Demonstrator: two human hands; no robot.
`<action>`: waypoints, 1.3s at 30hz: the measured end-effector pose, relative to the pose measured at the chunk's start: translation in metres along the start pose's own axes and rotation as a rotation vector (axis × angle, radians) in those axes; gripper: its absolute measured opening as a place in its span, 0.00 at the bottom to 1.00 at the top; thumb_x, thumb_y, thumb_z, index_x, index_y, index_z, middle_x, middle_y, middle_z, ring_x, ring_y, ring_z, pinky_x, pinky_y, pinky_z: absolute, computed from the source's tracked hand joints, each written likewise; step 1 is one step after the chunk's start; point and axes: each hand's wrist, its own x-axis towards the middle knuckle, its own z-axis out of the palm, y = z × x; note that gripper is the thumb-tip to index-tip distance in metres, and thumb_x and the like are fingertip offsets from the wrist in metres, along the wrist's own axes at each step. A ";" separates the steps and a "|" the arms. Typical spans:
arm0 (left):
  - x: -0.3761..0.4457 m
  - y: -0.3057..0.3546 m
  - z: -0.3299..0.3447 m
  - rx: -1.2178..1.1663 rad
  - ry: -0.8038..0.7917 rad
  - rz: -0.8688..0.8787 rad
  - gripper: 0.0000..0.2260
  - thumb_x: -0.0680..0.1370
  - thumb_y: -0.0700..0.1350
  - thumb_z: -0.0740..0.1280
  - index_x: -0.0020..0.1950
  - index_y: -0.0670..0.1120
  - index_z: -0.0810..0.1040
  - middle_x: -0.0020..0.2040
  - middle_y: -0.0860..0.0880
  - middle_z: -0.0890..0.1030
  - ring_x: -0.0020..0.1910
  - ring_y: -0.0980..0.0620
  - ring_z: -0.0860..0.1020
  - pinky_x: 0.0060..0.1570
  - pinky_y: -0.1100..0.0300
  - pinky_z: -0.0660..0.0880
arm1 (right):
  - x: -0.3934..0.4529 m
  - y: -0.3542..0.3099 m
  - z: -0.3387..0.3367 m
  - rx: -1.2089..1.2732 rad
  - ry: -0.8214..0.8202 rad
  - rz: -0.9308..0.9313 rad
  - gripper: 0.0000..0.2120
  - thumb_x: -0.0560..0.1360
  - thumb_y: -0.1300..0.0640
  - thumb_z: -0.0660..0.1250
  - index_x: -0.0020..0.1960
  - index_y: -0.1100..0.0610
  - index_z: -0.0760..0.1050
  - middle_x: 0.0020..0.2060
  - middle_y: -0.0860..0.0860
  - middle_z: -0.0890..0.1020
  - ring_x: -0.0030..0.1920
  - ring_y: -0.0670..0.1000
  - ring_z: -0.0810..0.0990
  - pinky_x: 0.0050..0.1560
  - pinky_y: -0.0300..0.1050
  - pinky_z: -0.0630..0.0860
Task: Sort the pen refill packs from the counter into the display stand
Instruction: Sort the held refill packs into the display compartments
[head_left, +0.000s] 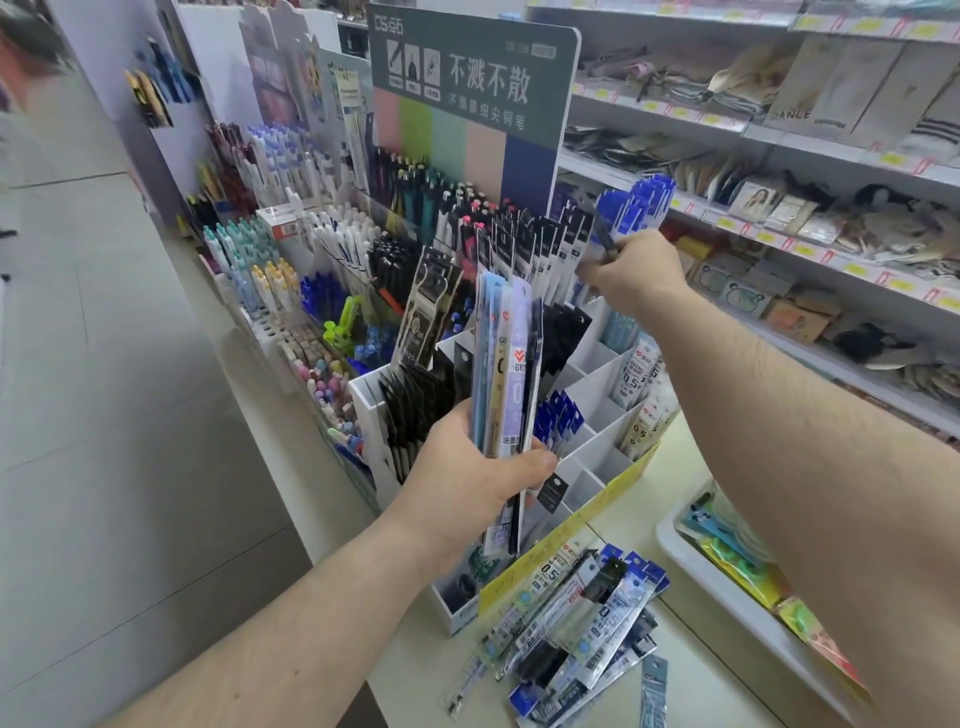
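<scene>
The right hand (636, 273) pinches a dark refill pack (602, 228) between curled fingers (592, 270) at the far row of the display stand (587, 415), among upright black and blue packs, apparently slotting it in. The left hand (483, 478) grips a fanned bundle of packs (506, 374), thumb across the front and fingers wrapped behind, held upright just in front of the stand's white compartments. Judging by this, the sort is midway: many compartments already hold packs, several near ones look empty, and a loose heap of packs (576, 618) lies on the worktop (691, 670) by its near edge, below the stand and well apart from both hands. That heap and the held bundle are what remains. A white tray (691, 561) of coloured items sits at the worktop's right side.
</scene>
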 end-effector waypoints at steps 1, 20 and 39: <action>0.000 -0.001 -0.001 0.001 -0.005 -0.001 0.09 0.74 0.35 0.73 0.50 0.41 0.75 0.36 0.49 0.79 0.34 0.53 0.77 0.38 0.65 0.76 | 0.001 0.001 0.002 -0.004 -0.011 0.012 0.11 0.74 0.54 0.70 0.45 0.63 0.82 0.40 0.56 0.84 0.42 0.58 0.82 0.51 0.56 0.81; -0.012 -0.001 -0.001 -0.230 -0.139 -0.181 0.15 0.71 0.37 0.73 0.57 0.41 0.76 0.36 0.48 0.82 0.38 0.48 0.82 0.40 0.55 0.81 | -0.065 0.028 0.003 0.379 0.186 0.163 0.11 0.74 0.55 0.72 0.34 0.56 0.78 0.30 0.50 0.78 0.32 0.50 0.74 0.40 0.51 0.77; -0.022 -0.017 -0.007 -0.346 -0.160 -0.310 0.22 0.67 0.43 0.70 0.62 0.42 0.78 0.52 0.37 0.84 0.49 0.38 0.84 0.47 0.46 0.81 | -0.207 0.020 0.016 0.849 -0.275 0.167 0.07 0.77 0.68 0.67 0.41 0.60 0.78 0.27 0.46 0.80 0.25 0.41 0.76 0.26 0.32 0.70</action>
